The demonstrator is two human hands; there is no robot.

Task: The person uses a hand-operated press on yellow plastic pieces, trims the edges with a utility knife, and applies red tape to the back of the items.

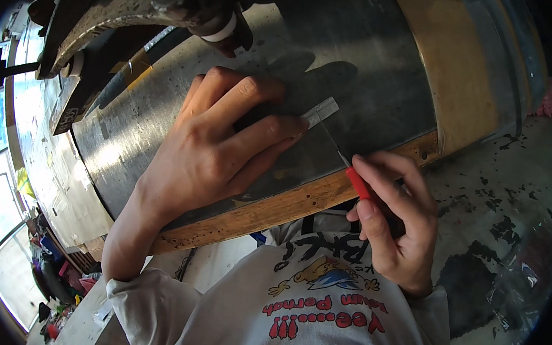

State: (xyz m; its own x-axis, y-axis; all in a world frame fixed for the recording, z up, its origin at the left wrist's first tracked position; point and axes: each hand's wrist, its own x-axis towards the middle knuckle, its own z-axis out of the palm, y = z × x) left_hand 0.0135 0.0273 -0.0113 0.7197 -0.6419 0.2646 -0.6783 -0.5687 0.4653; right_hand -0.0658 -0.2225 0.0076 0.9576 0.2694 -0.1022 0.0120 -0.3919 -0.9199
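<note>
My left hand (217, 139) is curled over a dark metal-topped table (375, 63). Its fingertips close on one end of a small flat silvery-grey strip (321, 111), and the rest of the strip sticks out to the right. Between the fingers of my right hand (393, 211) is a thin tool with a red handle (358, 183) and a slim metal shaft; whether it is a screwdriver or an awl I cannot tell. The shaft's tip points up and left, reaching the strip's lower edge or very near it.
A heavy dark machine arm (166, 8) overhangs the table at the upper left. The table's near edge is a wooden rail (266, 218), with a tan board (468, 77) at the right. Stained floor (477, 253) lies beyond, and assorted clutter (54, 278) sits at lower left.
</note>
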